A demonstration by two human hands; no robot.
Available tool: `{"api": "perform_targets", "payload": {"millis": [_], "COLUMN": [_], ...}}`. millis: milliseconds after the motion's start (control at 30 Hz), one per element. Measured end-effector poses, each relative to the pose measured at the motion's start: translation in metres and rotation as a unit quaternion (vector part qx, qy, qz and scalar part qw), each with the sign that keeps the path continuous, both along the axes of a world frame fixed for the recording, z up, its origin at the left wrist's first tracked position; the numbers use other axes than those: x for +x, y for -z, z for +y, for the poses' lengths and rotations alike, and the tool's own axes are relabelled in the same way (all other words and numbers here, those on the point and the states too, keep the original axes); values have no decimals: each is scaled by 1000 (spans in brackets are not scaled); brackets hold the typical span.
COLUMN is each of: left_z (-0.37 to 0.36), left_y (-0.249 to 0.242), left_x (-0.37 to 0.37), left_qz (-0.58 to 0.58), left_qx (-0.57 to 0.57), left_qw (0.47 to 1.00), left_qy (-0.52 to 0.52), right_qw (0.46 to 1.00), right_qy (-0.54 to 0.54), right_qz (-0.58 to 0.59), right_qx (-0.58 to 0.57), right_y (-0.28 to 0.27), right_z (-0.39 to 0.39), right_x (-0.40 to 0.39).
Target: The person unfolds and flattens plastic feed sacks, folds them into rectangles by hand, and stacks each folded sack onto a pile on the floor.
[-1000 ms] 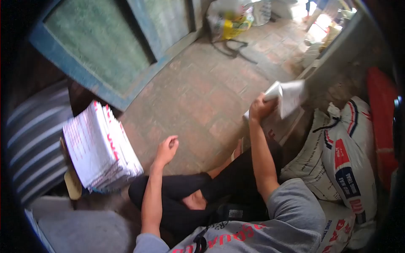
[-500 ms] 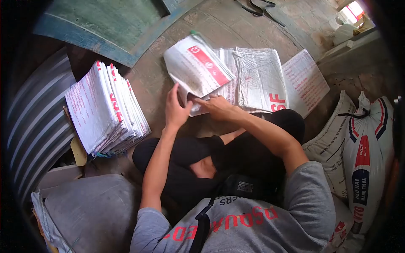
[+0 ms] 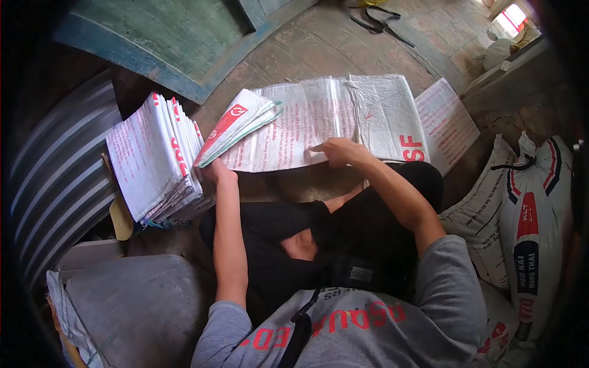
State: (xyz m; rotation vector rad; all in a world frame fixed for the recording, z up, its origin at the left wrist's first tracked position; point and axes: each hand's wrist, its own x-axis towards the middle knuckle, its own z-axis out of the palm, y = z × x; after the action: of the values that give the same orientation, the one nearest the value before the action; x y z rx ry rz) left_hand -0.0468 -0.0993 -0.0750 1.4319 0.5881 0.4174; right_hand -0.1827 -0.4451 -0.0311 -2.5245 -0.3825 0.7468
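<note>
A white woven sack [image 3: 300, 116] with red print lies flattened in front of my crossed legs, its left end lifted and folded over into a narrow flap [image 3: 236, 122] with a green edge. My left hand [image 3: 219, 173] is closed at the flap's near corner, its fingers partly hidden under the sack. My right hand [image 3: 342, 151] rests on the sack's near edge, the index finger stretched out and the other fingers loosely curled. Close to my left hand stands a stack of folded white sacks [image 3: 153, 159].
Another printed sheet [image 3: 446, 122] lies to the right. Full feed sacks [image 3: 527, 214] stand by my right side. Corrugated metal [image 3: 67, 178] and a grey padded surface [image 3: 135, 306] are on the left. A blue-green wooden panel [image 3: 153, 49] and a black strap [image 3: 380, 27] lie beyond.
My left hand has moved left and down, drawing the sack's folded end out to the left and spreading the printed face. My right hand has shifted right along the near edge.
</note>
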Motion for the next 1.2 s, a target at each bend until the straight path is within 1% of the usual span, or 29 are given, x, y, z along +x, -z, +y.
{"api": "perform_targets", "payload": {"millis": [67, 133, 167, 200, 233, 267, 300, 367, 400, 433, 467, 500, 533, 567, 600, 633, 667, 700, 733, 767, 800, 833, 900, 933, 1033, 1067, 1133, 1167, 1200], "left_z": [-20, -17, -18, -27, -32, -37, -42, -46, -47, -42, -37, -33, -29, -26, -20, -15, -14, -17, -19, -23, -26, -29, -25, -22, -19, -24, -24, -22, -21], "left_y": [-40, -41, -40, -55, -74, -97, -113, -101, -100, -102, -105, -108, -113, -121, -126, -133, -138, -144, -148, -153, -155, -158, -143, -134, -117, -129, -116, -105, -100], "left_x": [-12, -11, -9, -12, -18, -25, -30, -25, -29, -31, -31, -31, -31, -28, -26, -26, -27, -31, -37, -42, -44, -45, -39, -37, -26, -36, -32, -27, -29], "left_qz": [-45, -156, -211, -259, -278, -302, -324, -365, -313, -232, -149, -64, -151, -233, -252, -269, -296, -321, -345, -342, -338, -335, -271, -236, -175, -118, -89, -74, -4], "left_qx": [42, 100, 128, 177, 304, 395, 483, 392, 358, 356, 350, 338, 268, 167, 176, 186, 171, 157, 145, 145, 144, 143, 242, 293, 430, 453, 440, 434, 406], "left_qw": [998, 982, 967, 945, 900, 847, 782, 778, 801, 845, 883, 912, 942, 957, 951, 940, 935, 928, 922, 923, 925, 926, 928, 924, 882, 882, 893, 898, 914], "left_qy": [-29, 27, 61, 91, 142, 186, 222, 329, 365, 323, 276, 223, 132, 50, -24, -94, -98, -99, -99, -100, -102, -104, -80, -65, -77, -56, -24, -7, 4], "right_qw": [995, 983, 969, 966, 959, 963, 967, 971, 972, 974, 972, 959, 941, 919, 848, 750, 648, 534, 455, 372, 330, 291, 210, 253, 412, 421, 510, 519, 527], "right_qy": [48, 90, 122, 149, 176, 174, 172, 171, 172, 172, 147, 197, 242, 282, 411, 530, 594, 647, 691, 727, 765, 760, 749, 730, 716, 684, 699, 669, 637], "right_qz": [-51, -121, -121, -84, -45, -33, -25, -28, -34, -40, -91, -150, -207, -262, -334, -393, -466, -527, -530, -526, -522, -540, -568, -577, -528, -502, -410, -443, -474], "right_qx": [64, -107, -176, -196, -216, -201, -185, -165, -156, -144, -157, -136, -112, -86, -20, 50, 94, 138, 187, 236, 185, 214, 269, 263, 197, 320, 288, 296, 304], "right_y": [-17, -39, -43, -31, -14, 1, 14, 4, -1, -5, -13, -20, -25, -32, -47, -64, -81, -97, -113, -128, -135, -134, -130, -112, -55, -15, -7, -14, -28], "right_z": [-31, -55, -63, -75, -84, -89, -94, -105, -103, -99, -100, -112, -126, -136, -137, -137, -139, -143, -147, -151, -165, -171, -179, -192, -196, -215, -206, -187, -163], "right_x": [-17, -39, -50, -58, -64, -67, -68, -62, -63, -63, -62, -60, -58, -50, -43, -40, -35, -31, -30, -26, -23, -19, -16, -15, -8, 6, 14, 17, 20]}}
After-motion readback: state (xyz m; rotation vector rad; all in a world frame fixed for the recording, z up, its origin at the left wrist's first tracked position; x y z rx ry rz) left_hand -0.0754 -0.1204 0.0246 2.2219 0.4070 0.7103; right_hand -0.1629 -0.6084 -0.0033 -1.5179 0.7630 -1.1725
